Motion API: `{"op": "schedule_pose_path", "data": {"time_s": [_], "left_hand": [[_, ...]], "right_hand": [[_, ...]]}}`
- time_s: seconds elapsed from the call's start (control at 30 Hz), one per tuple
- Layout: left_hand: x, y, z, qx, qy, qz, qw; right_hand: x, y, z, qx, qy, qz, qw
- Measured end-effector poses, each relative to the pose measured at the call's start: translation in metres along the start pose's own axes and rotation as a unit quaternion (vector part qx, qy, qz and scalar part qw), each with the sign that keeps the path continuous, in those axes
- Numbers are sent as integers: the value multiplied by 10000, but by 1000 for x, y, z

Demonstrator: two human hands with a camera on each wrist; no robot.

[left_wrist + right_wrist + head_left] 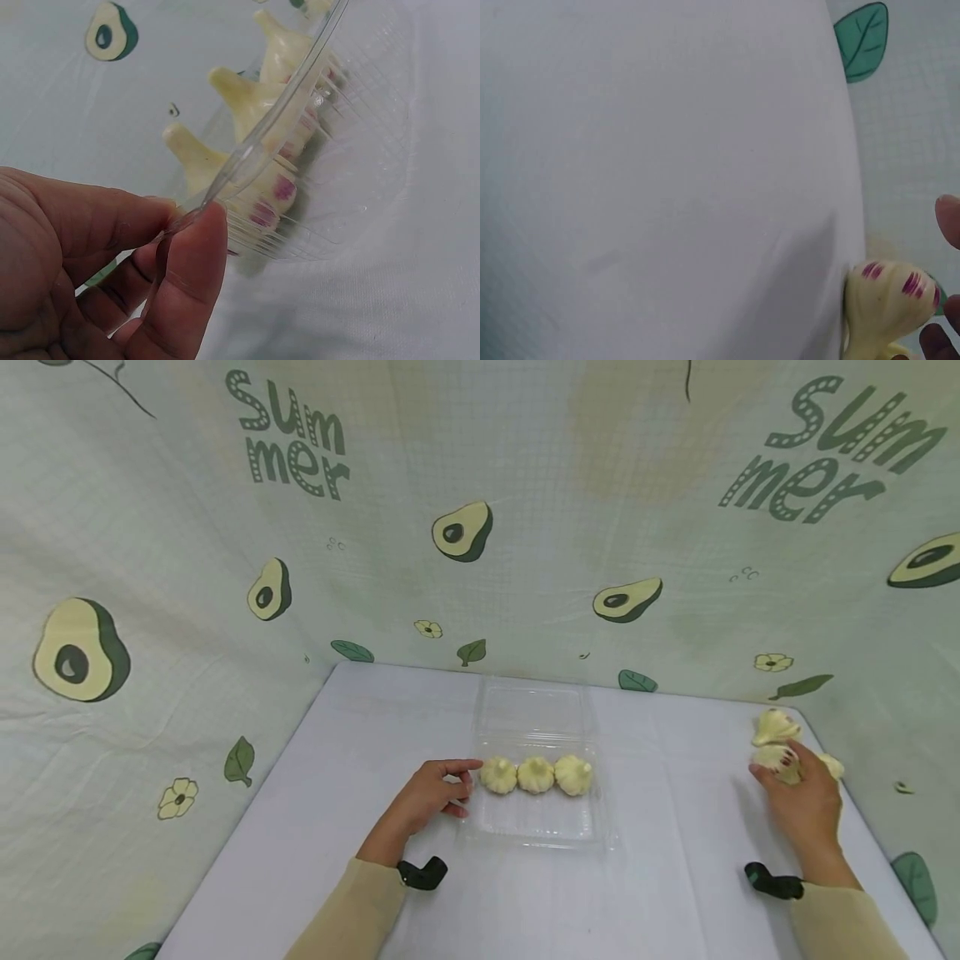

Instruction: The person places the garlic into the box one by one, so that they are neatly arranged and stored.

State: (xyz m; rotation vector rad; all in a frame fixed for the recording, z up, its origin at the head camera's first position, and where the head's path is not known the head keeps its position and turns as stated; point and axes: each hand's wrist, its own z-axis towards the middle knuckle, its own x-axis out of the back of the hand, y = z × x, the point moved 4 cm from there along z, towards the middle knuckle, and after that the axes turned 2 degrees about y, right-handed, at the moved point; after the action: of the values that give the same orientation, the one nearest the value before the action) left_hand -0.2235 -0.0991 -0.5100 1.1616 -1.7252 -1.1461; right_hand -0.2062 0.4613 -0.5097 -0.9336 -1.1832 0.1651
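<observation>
A clear plastic clamshell box (525, 822) lies with its lid folded back. Three garlic bulbs (536, 775) stand in a row along its hinge side. My left hand (435, 793) pinches the box's left rim between thumb and finger, close beside the nearest bulb (225, 180). At the far right, my right hand (806, 802) is over a purple-streaked garlic bulb (777, 762), thumb and fingers spread around it. In the right wrist view, the thumb (949, 221) stands apart from the visible bulb (892, 300), with other fingertips close at its side.
Another bulb (776, 727) lies just beyond my right hand, and one more (831, 766) shows to its right, partly hidden. The white table (645, 877) meets a hanging avocado-print cloth (525, 460) at the back and sides. The raised lid (534, 710) lies behind the bulb row.
</observation>
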Motion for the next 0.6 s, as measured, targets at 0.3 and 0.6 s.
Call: {"op": "schedule_pose_path", "data": {"time_s": [0.3, 0.6], "left_hand": [[0, -1, 2, 29, 26, 67, 10000], [2, -2, 2, 18, -3, -5, 10000]], "right_hand": [[-4, 3, 5, -53, 52, -280, 9996], [-10, 0, 5, 401, -25, -335, 9986]]}}
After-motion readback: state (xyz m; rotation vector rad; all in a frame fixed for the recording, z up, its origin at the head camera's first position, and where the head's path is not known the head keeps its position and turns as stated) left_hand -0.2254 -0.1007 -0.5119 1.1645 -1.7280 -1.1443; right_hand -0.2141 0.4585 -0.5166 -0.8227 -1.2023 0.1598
